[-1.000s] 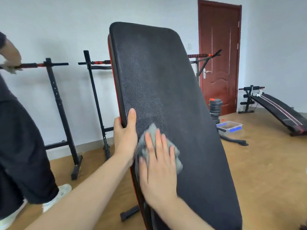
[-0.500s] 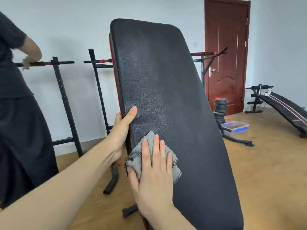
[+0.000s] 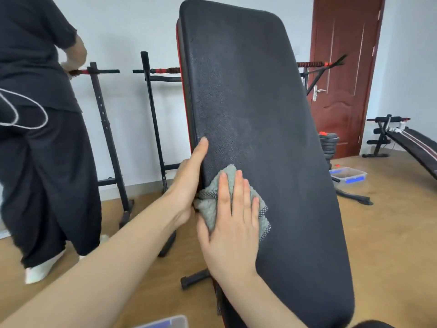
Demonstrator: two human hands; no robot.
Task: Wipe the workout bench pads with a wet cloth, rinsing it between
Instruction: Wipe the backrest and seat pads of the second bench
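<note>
Cloth (image 3: 208,209) edged up pad (image 3: 260,114) under right hand (image 3: 233,224); left hand (image 3: 186,185) grips edge.

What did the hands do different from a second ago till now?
Only little moves. The right hand pressing the grey cloth slid slightly down the bench pad, then back up, staying by its left edge. The other person moved a hand along the rack bar toward its post. Nothing was picked up or let go. The left hand still grips the pad's edge, and the pad stays tilted up.
</note>
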